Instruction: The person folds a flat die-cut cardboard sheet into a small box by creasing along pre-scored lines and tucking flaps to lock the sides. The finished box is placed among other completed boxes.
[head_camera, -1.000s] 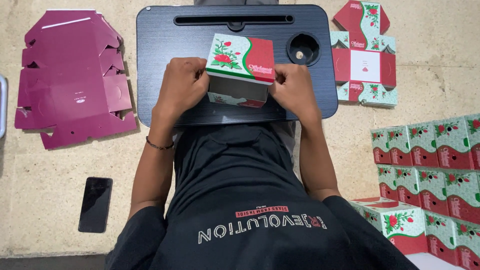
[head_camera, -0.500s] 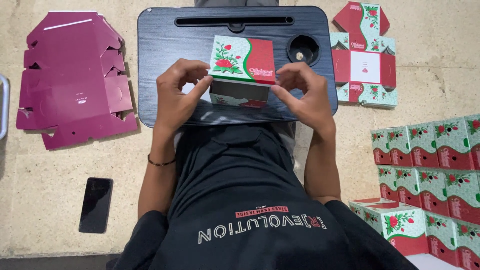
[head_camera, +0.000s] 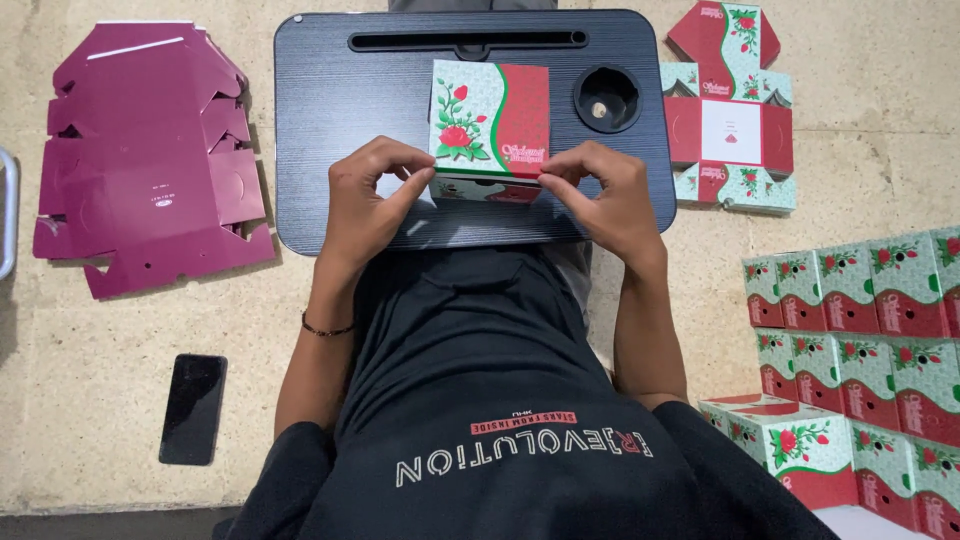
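The rose-printed box (head_camera: 490, 125) stands near the front edge of the small black table (head_camera: 330, 130), middle of its width, close in over the person's lap, probably so both hands can work its near side. The left hand (head_camera: 365, 205) and right hand (head_camera: 605, 200) flank its lower front corners, fingers (head_camera: 415, 180) curled and pinching the bottom edge. More flat blanks (head_camera: 735, 110) wait on the floor past the table's right edge, finished boxes (head_camera: 860, 320) stacked nearer.
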